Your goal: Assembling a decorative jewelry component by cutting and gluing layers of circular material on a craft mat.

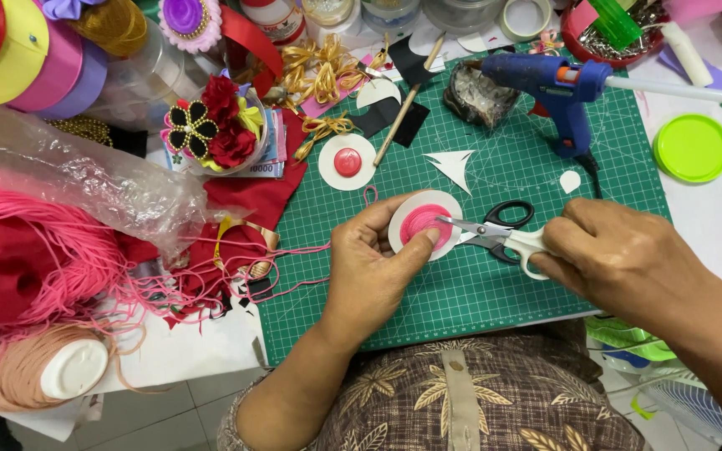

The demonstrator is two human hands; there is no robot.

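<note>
My left hand (371, 266) holds a white paper disc (422, 220) with a coil of pink cord glued on it, thumb pressed on the coil. My right hand (620, 255) grips a pair of scissors (499, 235) with one white and one black handle loop. The blades point left and their tips touch the pink coil. Both hands hover over a green cutting mat (478, 284). A second white disc (347, 162) with a red spiral centre lies on the mat just above my left hand.
A blue glue gun (555, 86) rests at the mat's top right, a lime green lid (693, 147) beside it. Pink cord bundle (35, 242), ribbon rolls (18, 50), a red fabric flower piece (215, 125), gold ribbon (319, 71) and paper scraps (451, 165) crowd the left and top.
</note>
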